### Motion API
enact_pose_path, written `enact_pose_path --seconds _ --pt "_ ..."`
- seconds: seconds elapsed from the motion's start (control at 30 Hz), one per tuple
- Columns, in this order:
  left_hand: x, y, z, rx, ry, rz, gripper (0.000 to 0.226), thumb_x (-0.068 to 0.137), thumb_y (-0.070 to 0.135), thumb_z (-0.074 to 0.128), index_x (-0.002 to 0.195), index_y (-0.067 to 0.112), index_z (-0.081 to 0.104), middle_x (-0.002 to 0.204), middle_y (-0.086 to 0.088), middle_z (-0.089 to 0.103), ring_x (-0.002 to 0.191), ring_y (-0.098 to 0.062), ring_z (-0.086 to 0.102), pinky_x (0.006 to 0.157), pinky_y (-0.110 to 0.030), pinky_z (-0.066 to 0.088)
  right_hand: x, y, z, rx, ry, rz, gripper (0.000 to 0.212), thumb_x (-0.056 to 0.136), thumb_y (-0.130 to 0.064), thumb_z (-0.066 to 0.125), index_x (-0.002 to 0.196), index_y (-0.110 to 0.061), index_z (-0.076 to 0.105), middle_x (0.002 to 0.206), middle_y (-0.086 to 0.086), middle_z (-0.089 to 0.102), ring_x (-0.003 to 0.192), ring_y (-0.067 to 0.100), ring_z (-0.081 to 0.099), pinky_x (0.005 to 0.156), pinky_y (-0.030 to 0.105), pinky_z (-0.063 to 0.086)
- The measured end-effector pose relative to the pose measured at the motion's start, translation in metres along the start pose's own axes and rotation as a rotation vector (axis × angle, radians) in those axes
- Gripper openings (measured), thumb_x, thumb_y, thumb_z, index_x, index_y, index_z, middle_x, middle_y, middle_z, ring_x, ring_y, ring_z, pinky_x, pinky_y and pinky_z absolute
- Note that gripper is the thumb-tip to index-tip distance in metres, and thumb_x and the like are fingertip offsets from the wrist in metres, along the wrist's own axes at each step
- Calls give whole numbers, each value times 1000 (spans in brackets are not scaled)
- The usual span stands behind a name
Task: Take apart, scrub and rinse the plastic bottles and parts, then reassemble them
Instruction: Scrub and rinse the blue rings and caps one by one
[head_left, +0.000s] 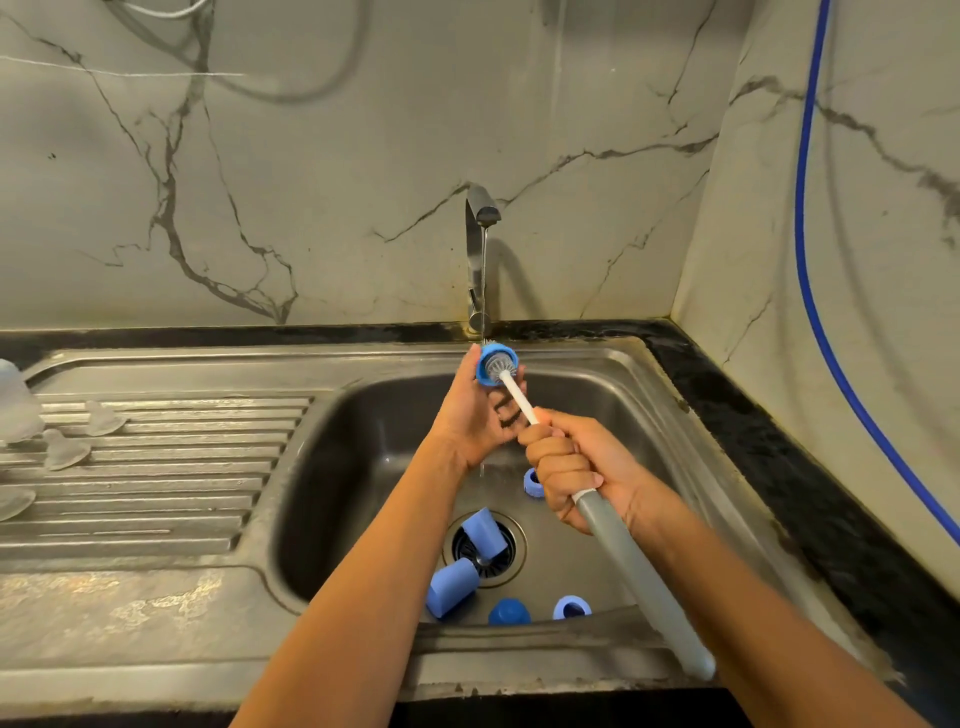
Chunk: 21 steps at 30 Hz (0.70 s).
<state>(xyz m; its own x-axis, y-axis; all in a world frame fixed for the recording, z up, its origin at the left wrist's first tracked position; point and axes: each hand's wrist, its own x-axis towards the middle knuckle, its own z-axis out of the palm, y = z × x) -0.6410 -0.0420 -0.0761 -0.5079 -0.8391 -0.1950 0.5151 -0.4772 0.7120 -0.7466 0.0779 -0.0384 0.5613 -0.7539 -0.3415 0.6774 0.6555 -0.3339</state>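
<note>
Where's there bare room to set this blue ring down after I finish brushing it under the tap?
Free: the drainboard ribs between the clear parts and the basin, and the basin floor left of the drain. Crowded: the blue caps on the drain and the blue pieces by the front wall.

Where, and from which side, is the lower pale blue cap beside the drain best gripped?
Probably from above, pinching the lower pale blue cap across its curved side wall. It lies on its side on the sink floor with both flanks free, and its ends are harder to reach.
</note>
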Motion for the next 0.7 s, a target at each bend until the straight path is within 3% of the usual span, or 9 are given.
enact_pose_path --seconds 0.07,0.17,0.23,0.33,0.47,0.57,0.7 --pt "7 0 -5 190 242 10 53 84 58 61 108 11 65 95 -4 67 90 -16 59 80 -32 48 -1 -1 2 -236 269 -82 53 101 -29 40 51 -14 40 39 -7 27 27 2 15 22 13 18" --pt "16 1 -13 179 457 44 43 84 50 68 99 10 65 81 -3 64 69 -12 56 67 -26 47 0 7 4 -553 499 -148 49 102 -28 35 54 -17 36 40 -7 27 26 2 18 25 11 13" --pt "24 5 -18 248 493 92 31 86 38 70 98 10 64 78 -3 63 60 -10 50 58 -23 42 1 10 5 -634 568 -175 46 102 -29 35 57 -18 35 40 -7 28 26 2 17 27 10 13" --pt "33 5 -16 385 469 206 31 88 22 70 116 13 62 94 -7 68 70 -12 52 58 -21 43 0 8 4 -723 647 -250 45 102 -30 34 59 -17 35 41 -7 28 28 3 17 29 11 13" --pt "42 2 -6 372 439 266 23 90 19 67 113 18 63 106 -8 69 89 -17 62 69 -25 52 1 8 0 -886 747 -316 41 101 -30 35 63 -16 38 43 -5 31 31 5 19 32 13 16" --pt "52 -2 -7 303 488 276 28 82 18 76 108 14 66 112 -10 68 105 -20 63 95 -33 50 0 7 1 -949 796 -348 39 100 -29 35 64 -14 39 43 -5 32 31 6 20 32 14 18" --pt "51 -2 -3 136 516 263 20 86 22 73 94 8 61 94 -4 64 89 -14 63 96 -27 50 -1 2 -3 -982 837 -392 38 100 -30 35 66 -14 41 45 -3 35 33 7 21 32 14 19"
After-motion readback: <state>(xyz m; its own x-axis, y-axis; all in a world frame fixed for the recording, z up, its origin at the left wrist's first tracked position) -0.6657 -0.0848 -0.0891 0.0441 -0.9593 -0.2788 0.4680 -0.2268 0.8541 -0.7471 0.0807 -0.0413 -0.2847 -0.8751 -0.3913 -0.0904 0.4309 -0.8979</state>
